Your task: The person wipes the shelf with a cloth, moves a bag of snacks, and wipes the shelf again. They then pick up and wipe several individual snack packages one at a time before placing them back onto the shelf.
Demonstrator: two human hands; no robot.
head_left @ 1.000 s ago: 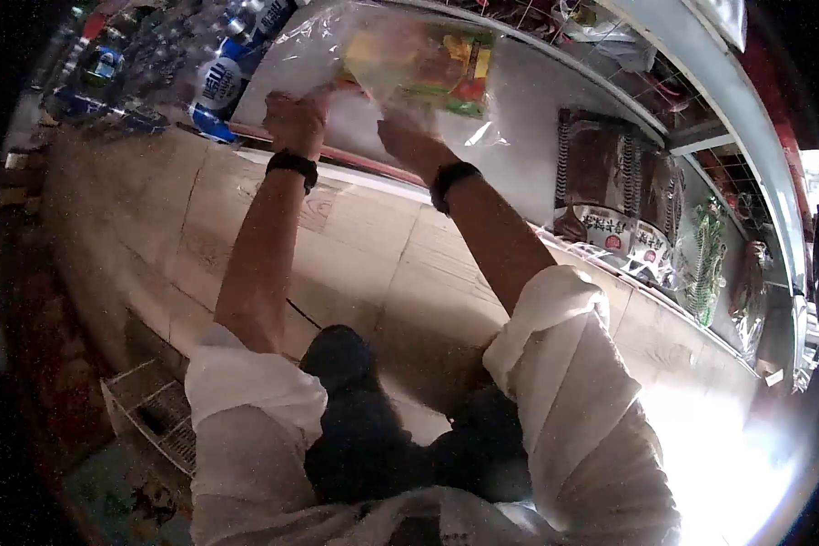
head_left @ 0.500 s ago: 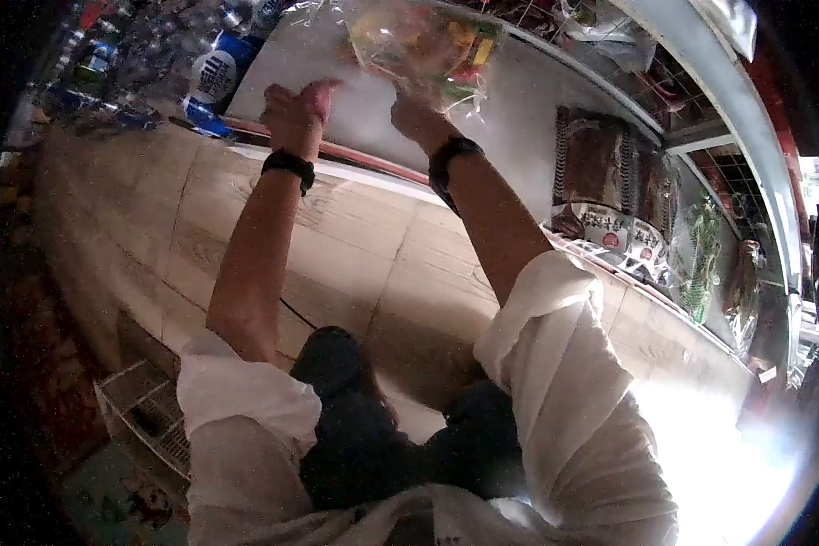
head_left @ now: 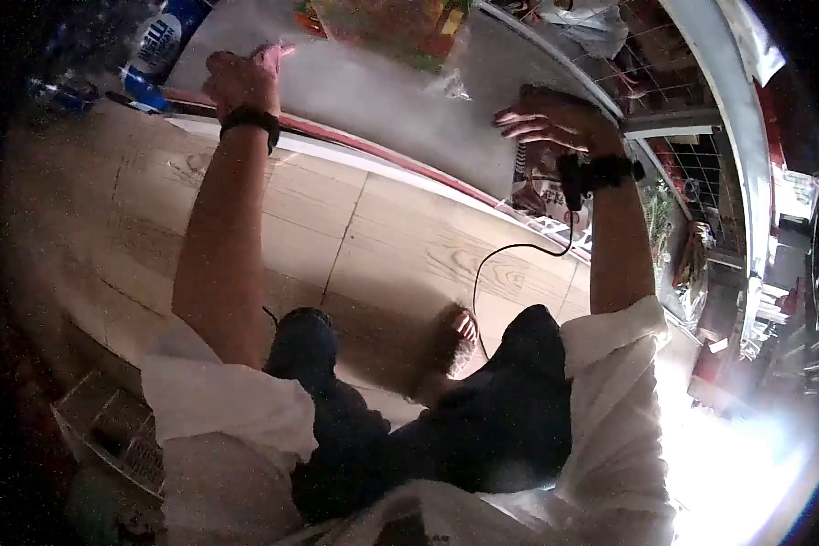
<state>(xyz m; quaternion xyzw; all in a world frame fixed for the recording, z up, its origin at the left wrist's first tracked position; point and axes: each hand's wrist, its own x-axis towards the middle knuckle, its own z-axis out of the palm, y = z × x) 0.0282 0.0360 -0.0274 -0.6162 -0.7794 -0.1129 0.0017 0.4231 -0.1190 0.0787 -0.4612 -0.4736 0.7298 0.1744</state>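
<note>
My left hand (head_left: 246,77) is over the front of the grey shelf (head_left: 337,82), near a blue package with white lettering (head_left: 159,41). Its fingers are loosely bent with the thumb held apart, and nothing shows in them. On the right, my right hand (head_left: 555,123) reaches over brown packages (head_left: 541,187) in clear wrap, fingers stretched out and apart. The hand and wrist hide much of these packages. Between the hands, farther back, lies a colourful package in clear plastic (head_left: 391,32), cut off by the top of the view.
A red and white strip (head_left: 373,155) edges the shelf above the wood-pattern floor (head_left: 309,218). A black cable (head_left: 505,250) hangs from my right wrist. Wire mesh (head_left: 692,173) and a pale metal post (head_left: 733,118) stand at right. A wire basket (head_left: 109,423) is low at left.
My right hand has left the colourful package and moved right to the brown packages, its fingers now stretched out. My left hand keeps much the same pose. The view has shifted.
</note>
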